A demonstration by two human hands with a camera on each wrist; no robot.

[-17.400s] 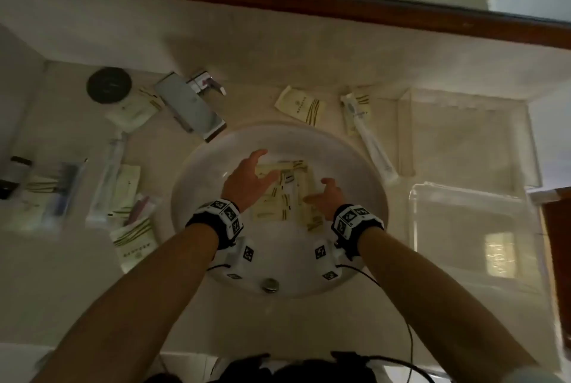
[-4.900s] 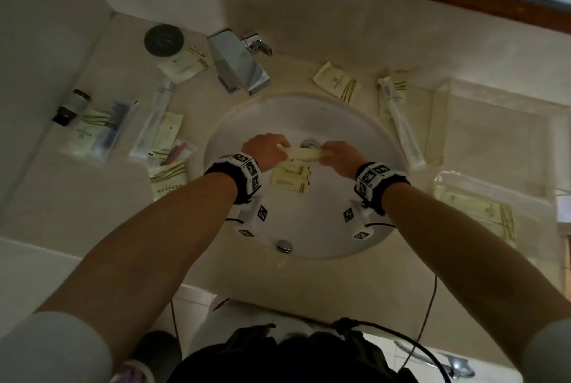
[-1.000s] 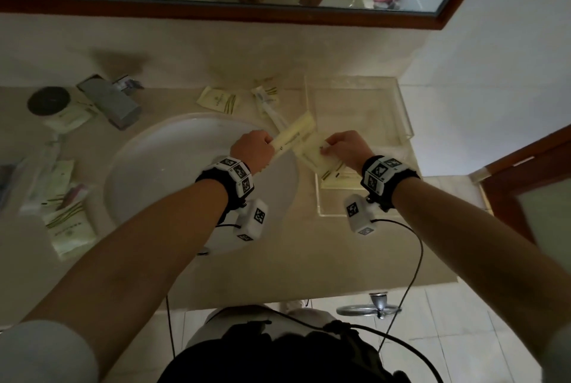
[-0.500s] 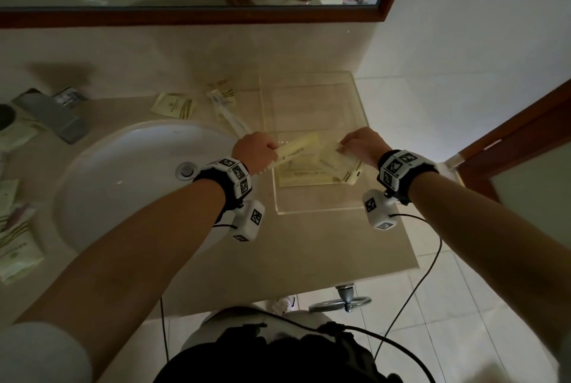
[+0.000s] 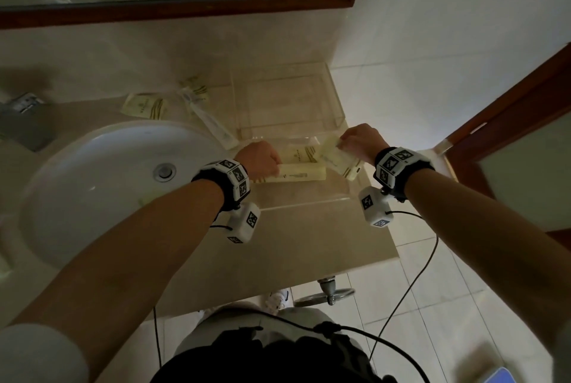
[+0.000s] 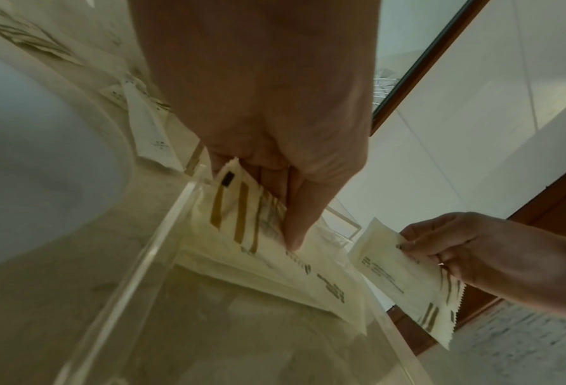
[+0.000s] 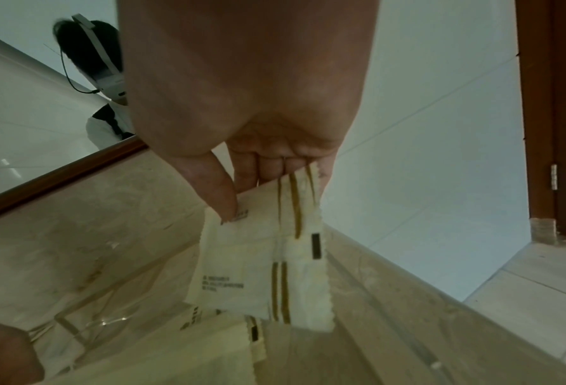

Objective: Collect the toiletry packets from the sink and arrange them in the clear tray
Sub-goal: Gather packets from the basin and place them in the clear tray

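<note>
Fingers [image 6: 295, 229] of the left hand [image 5: 261, 158] are curled onto one end of a long cream packet [image 5: 301, 173], thumb pressing its striped end from above, so that hand is holding it low at the left wall of the clear tray [image 5: 304, 205], at centre frame in the head view. That packet's long axis runs left to right across the tray, away from the left hand toward the right one, and it rests on or just above another packet [image 5: 304, 154] lying flat on the tray floor; which of the two I cannot tell. Across the tray, the right hand [image 5: 360, 141] pinches a second packet [image 7: 262, 263] by its upper edge between thumb and fingers [image 7: 222, 192], so it hangs tilted with its free end down and inward, over the tray's right side, not yet touching the floor as far as the right wrist view shows. Judged from this, the coming move turns on lowering each packet flat: the left one only needs letting go, while the hanging one has to swing down into the free strip at the right, beside the two already there. Farther off, at left of frame, the sink [image 5: 102, 184] shows only a pale patch near its front rim, too dim to tell as a packet. Beyond, near the back wall, a few more packets [image 5: 145, 106] lie on the surface [image 5: 293, 246], next to a second clear tray [image 5: 287, 98] that looks to hold nothing.
</note>
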